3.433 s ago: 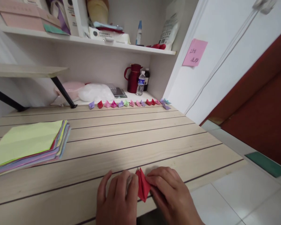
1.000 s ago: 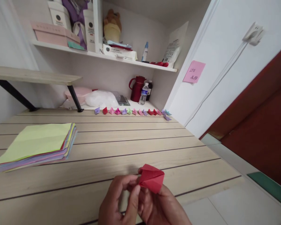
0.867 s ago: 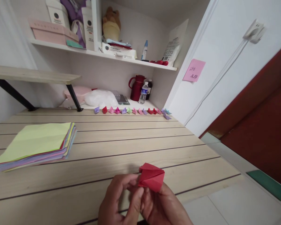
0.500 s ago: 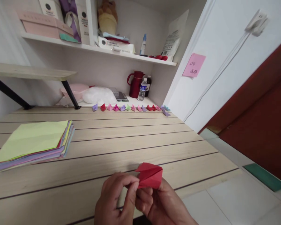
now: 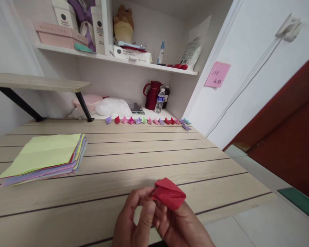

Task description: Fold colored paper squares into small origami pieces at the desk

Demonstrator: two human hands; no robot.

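Note:
A small folded piece of red paper (image 5: pixel 170 193), with several creased layers meeting at a point on the right, is held above the near edge of the table. My right hand (image 5: pixel 182 219) grips it from below and the right, its fingers curled underneath. At the paper's left end, my left hand (image 5: pixel 136 216) has its index fingertip against the layers, partly hidden behind them, and its thumb a little lower. Far off at the table's back edge stands a row of several small folded paper shapes (image 5: pixel 130 120) in red, pink, purple, green and blue.
On the left lies a stack of coloured paper sheets (image 5: pixel 48 151), yellow on top. A small raised shelf (image 5: pixel 41 82) with black legs stands behind it. Further back are a dark red jug (image 5: pixel 152 96) and a water bottle (image 5: pixel 159 101). The slatted table (image 5: pixel 113 154) ends at right.
The red paper has turned slightly, its right point now lower. My left thumb has come away from the paper's edge and sits lower. The whole view has shifted a little.

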